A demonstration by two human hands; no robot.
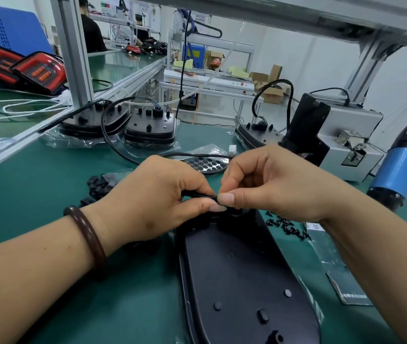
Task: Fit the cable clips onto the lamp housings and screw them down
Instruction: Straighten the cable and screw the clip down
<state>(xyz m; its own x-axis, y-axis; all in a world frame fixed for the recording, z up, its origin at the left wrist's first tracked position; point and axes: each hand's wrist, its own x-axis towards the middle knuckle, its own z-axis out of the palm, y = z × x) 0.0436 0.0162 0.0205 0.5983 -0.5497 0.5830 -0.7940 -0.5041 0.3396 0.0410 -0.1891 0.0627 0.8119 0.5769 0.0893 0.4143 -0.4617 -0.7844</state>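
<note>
Your left hand (157,202) and right hand (277,187) pinch the black cable (201,194) between fingertips, above the far end of the lamp housing (242,274); print on the bag (346,276) is unreadable.

Brown cardboard boxes (270,92) (several open) stand beyond the grey metal machine (354,120).

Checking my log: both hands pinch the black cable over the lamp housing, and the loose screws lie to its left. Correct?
No: the head view shows the loose screws to the right of the lamp housing. The left hand and right hand pinch the black cable over it.
</note>
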